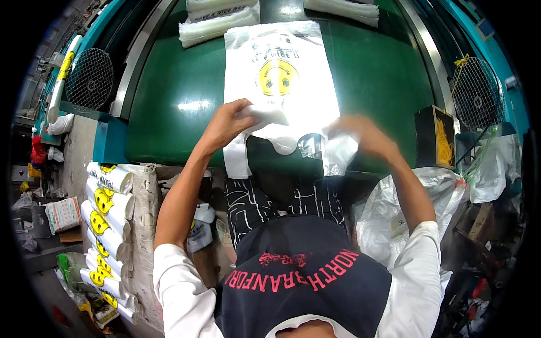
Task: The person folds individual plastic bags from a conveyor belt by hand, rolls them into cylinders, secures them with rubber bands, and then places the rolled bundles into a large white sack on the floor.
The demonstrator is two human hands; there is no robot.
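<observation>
A stack of white plastic carrier bags (242, 67) with a yellow smiling face lies on the green conveyor belt (174, 84) in front of me. Its cut handle end points toward me, with two strips hanging at the belt's near edge. My left hand (230, 125) is closed, thumb and fingers pinching a folded layer of white plastic above the left strip. Over the right handle strip, my right hand (363, 135) is blurred by motion. Its fingers cannot be made out, though they overlap the bags' right edge.
Folded bag bundles (220, 28) lie at the belt's far end, another bundle (344, 12) to their right. Rolled bags (107, 219) are piled at my left. A black box of yellow rubber bands (443, 141) stands at right. Round fan guards (89, 79) flank the belt.
</observation>
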